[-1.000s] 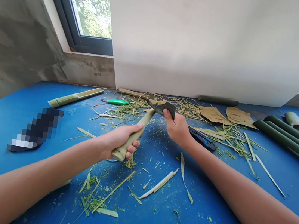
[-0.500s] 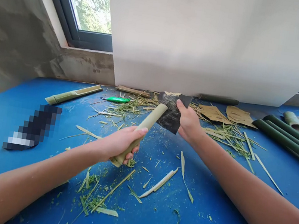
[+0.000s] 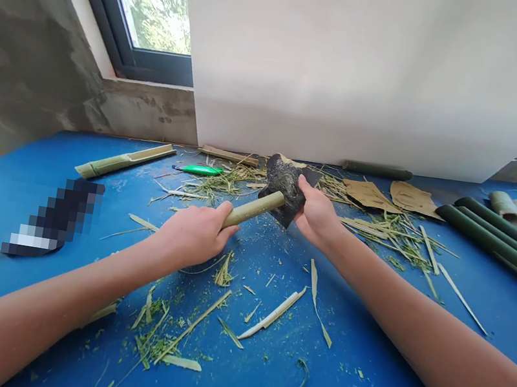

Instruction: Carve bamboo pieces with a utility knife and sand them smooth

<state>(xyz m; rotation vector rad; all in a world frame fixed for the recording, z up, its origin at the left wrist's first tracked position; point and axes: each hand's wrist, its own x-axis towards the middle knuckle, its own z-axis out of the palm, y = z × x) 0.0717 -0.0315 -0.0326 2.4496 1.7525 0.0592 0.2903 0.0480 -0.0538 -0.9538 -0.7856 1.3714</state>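
Note:
My left hand (image 3: 196, 229) is wrapped round a pale peeled bamboo piece (image 3: 256, 209), which slants up to the right over the table. In my right hand (image 3: 315, 210) is a dark sheet of sandpaper (image 3: 284, 181), dusty on its face and curled at the edges. The far end of the bamboo meets the sandpaper's surface. The thumb of my right hand lies on the sheet's front; its other fingers are mostly hidden behind it. The near end of the bamboo is covered by my left hand.
Shavings (image 3: 187, 333) litter the blue table (image 3: 356, 379). A green utility knife (image 3: 200, 170) and a split bamboo piece (image 3: 126, 161) lie at the back left. A pixelated dark object (image 3: 59, 214) is at left. Brown paper pieces (image 3: 371, 195) and green bamboo lengths (image 3: 500, 248) lie right.
The bamboo has tilted flatter, and its far end now presses against the sandpaper. My left hand has rolled over, back upward. The sandpaper has shifted slightly left and bent.

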